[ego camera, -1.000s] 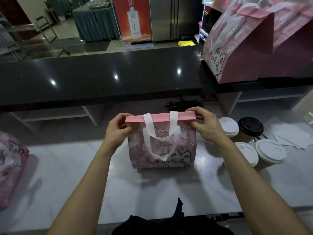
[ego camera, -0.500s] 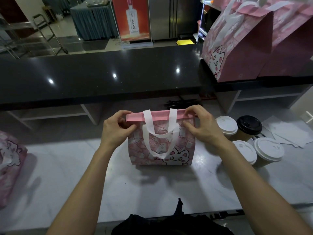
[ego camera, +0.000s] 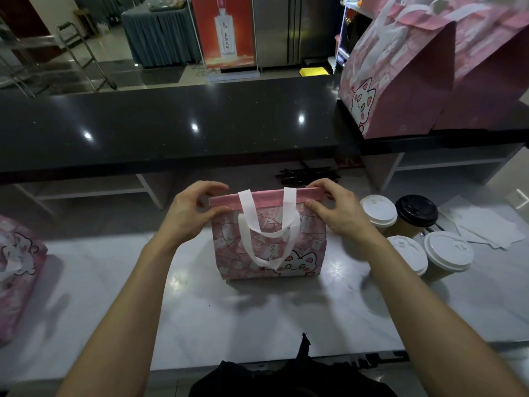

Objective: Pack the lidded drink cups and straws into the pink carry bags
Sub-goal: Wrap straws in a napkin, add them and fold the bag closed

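Note:
A pink carry bag (ego camera: 269,247) with a cat print and white handles stands upright on the white marble counter (ego camera: 257,310), its top rim pressed together. My left hand (ego camera: 191,213) pinches the rim's left end. At the rim's right end, my right hand (ego camera: 337,213) pinches it between thumb and fingers. Right of the bag stand several lidded cups: white-lidded ones (ego camera: 378,210), (ego camera: 408,253), (ego camera: 448,250) and a black-lidded one (ego camera: 416,210). Dark straws (ego camera: 306,176) lie behind the bag. The bag's contents are hidden.
Two large pink bags (ego camera: 400,75) stand on the raised black counter (ego camera: 171,124) at the back right. Another pink bag (ego camera: 17,270) lies at the left edge. White papers (ego camera: 486,224) lie to the right of the cups.
Both hands stay on the bag's rim; my left hand has shifted its fingers at the left end. The bag stands where it was.

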Motion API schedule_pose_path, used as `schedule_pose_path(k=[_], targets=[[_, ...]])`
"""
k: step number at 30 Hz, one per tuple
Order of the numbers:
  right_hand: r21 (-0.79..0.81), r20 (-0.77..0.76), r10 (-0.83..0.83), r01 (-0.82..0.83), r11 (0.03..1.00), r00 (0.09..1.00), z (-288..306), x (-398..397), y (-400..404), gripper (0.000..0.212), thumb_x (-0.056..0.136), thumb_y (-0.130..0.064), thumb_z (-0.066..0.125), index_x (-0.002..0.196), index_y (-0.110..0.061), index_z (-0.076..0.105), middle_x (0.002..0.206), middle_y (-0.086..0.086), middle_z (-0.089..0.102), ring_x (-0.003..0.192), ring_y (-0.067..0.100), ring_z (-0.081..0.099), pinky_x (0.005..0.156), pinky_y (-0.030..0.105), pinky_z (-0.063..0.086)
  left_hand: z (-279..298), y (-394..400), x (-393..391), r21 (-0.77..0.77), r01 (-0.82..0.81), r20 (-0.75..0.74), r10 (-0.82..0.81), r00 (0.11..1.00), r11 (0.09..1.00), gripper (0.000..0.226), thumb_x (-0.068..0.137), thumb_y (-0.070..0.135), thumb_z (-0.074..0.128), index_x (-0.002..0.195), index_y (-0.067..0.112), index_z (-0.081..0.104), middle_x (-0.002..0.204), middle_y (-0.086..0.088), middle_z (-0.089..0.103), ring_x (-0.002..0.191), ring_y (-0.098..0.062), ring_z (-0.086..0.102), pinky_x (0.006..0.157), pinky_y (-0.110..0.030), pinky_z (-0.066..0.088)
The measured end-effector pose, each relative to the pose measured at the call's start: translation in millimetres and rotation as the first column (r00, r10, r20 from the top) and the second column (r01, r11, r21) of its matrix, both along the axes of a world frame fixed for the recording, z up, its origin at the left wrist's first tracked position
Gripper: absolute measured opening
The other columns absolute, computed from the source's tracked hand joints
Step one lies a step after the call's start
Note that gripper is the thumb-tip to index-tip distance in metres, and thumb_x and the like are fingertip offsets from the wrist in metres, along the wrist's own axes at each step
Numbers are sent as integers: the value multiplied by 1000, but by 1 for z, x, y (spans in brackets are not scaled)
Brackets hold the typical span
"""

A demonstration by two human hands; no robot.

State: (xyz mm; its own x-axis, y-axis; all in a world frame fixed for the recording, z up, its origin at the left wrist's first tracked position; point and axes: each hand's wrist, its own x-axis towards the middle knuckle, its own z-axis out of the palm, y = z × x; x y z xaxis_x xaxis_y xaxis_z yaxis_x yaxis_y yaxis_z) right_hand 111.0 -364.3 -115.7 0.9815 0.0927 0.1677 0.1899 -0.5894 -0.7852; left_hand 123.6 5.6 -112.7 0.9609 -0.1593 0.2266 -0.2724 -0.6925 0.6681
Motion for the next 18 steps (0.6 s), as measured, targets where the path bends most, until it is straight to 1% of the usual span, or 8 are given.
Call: schedule_pose_path(k=[2,5,7,8,11,14,16,18], targets=[[8,-13,20,-20,1000,1000,2,3,0,30,97,-38,80,124,-42,68,116,-24,71,112,-3,63,92,26,52,1,0,3,22,-2,-38,3,999,1000,23,90,47,81,100,63,69,114,26,66,109,-6,63,79,-22,52],[3,-4,15,-15,1000,1000,1,6,2,25,94,-36,84,115,-42,72,110,-28,71,107,-14,61,84,19,51,1,-1,8,90,-33,-34,36,999,995,24,95,35,83,89,55,71,105,21,70,104,-11,65,79,-29,56],[21,24,1,-2,1000,1000,-1,9,2,23,92,-22,86,102,-40,75,106,-24,74,104,-11,65,83,23,58,2,-2,9,108,-32,-27,36,999,994,24,96,33,82,86,52,72,98,24,71,101,-10,67,79,-30,58],[24,34,0,-1,1000,999,-2,11,2,27,91,-15,85,96,-40,75,104,-21,75,101,-8,67,83,26,60,2,-2,8,116,-33,-19,35,999,993,26,96,32,82,85,52,71,95,25,71,98,-9,68,78,-29,58],[0,42,-10,10,1000,999,-2,14,-1,34,92,-9,82,87,-41,75,98,-21,76,97,-5,69,87,34,63,5,-3,6,148,-21,13,19,1000,989,22,94,31,84,86,50,74,88,29,70,91,-3,69,74,-22,56],[21,29,-12,12,1000,1000,0,15,-6,21,92,-18,86,92,-38,80,98,-15,79,100,7,74,91,44,64,6,-2,5,180,-27,57,17,998,983,7,93,31,84,97,36,85,85,34,67,86,2,69,78,-25,61],[6,-9,13,-13,1000,1000,0,14,-8,14,91,-32,87,102,-39,82,100,-19,79,102,5,74,92,40,64,5,-2,2,182,-22,43,15,999,983,11,93,34,84,103,37,83,89,30,68,90,0,69,80,-29,64],[-15,-46,19,-20,1000,999,1,12,-7,15,92,-38,85,105,-41,80,100,-22,78,103,2,72,93,39,63,7,-7,-2,198,43,19,-47,999,979,23,92,41,86,113,41,77,104,24,71,98,-4,69,81,-28,63]])
